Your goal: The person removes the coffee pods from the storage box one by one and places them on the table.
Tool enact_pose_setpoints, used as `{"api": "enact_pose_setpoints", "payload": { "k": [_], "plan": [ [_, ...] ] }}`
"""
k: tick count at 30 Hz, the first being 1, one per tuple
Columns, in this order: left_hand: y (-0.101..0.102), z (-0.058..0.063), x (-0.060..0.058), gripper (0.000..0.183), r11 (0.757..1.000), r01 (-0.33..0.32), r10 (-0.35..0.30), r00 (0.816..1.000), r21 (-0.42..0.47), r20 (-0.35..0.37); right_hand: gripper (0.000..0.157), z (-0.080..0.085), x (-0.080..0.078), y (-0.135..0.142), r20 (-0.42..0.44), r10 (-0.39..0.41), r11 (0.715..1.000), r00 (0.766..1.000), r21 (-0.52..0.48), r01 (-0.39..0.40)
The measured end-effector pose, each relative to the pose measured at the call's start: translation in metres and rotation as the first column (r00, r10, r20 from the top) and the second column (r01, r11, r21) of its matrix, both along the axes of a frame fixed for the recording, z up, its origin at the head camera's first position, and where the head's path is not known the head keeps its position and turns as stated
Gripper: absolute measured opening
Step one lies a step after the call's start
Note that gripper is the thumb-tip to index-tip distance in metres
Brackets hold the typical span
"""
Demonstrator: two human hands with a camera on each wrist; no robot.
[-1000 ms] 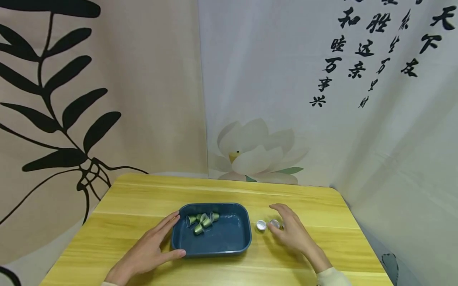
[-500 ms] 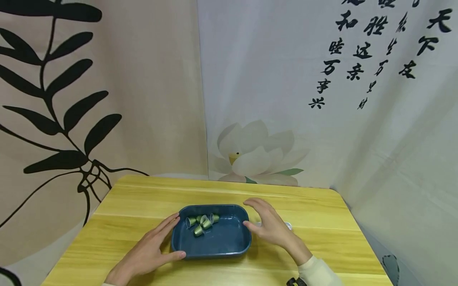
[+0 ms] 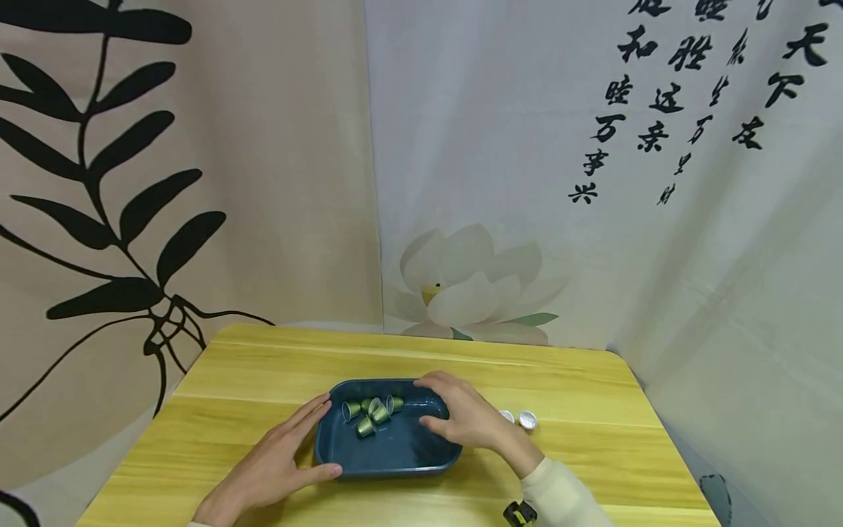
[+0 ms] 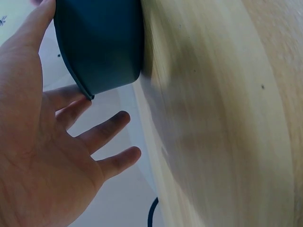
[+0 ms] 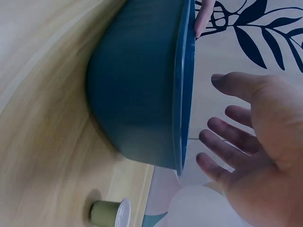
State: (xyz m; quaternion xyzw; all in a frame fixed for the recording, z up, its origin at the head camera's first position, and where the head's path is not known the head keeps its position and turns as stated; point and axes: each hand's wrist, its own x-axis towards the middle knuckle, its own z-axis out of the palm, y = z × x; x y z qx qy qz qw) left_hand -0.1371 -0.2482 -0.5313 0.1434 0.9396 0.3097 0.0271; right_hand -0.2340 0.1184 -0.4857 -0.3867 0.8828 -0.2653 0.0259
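A dark blue rectangular tray (image 3: 395, 457) lies on the table with several small green coffee capsules (image 3: 380, 413) in its left half. My left hand (image 3: 273, 461) touches the tray's left end, thumb at the front corner and fingertips at the back corner, fingers fairly straight. Over the tray's right end hovers my right hand (image 3: 467, 413), its fingers spread and loosely bent. The right wrist view shows that hand (image 5: 255, 146) beside the rim with nothing between thumb and fingers. Right of the tray stands a silver-lidded capsule (image 3: 527, 419), with another capsule (image 3: 506, 416) partly behind my right hand.
The yellow wooden table (image 3: 263, 366) has rounded far corners. Behind it hang cloth curtains (image 3: 296, 183) printed with leaves, a lotus and writing. A green capsule (image 5: 106, 213) stands on the table close to the tray's right end.
My right hand has moved left from the loose capsules to above the tray's right end, uncovering two of the capsules. The left hand and the capsules in the tray have stayed put.
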Motion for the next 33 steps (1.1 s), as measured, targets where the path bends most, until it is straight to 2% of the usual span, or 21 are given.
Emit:
{"api": "enact_pose_setpoints", "payload": {
  "k": [6,15,21,33],
  "plan": [
    [-0.001,0.0,0.0,0.109,1.0,0.001,-0.001,1.0,-0.004,-0.006,0.06,-0.006,-0.005,-0.011,0.068,0.015,0.997,0.998,0.074,-0.02],
    [-0.002,0.0,0.002,0.108,1.0,-0.001,0.001,1.0,0.002,0.006,0.06,-0.016,-0.012,-0.028,0.082,0.043,0.99,0.996,0.133,-0.054],
    [-0.001,-0.001,0.001,0.11,1.0,-0.011,0.011,1.0,-0.01,0.021,0.063,-0.019,-0.014,-0.036,0.128,0.056,0.982,0.99,0.173,-0.078],
    [-0.001,0.002,0.001,0.109,1.0,-0.002,0.002,1.0,-0.016,0.002,0.067,-0.02,-0.019,-0.049,0.093,0.056,0.953,0.994,0.291,-0.081]
  ]
}}
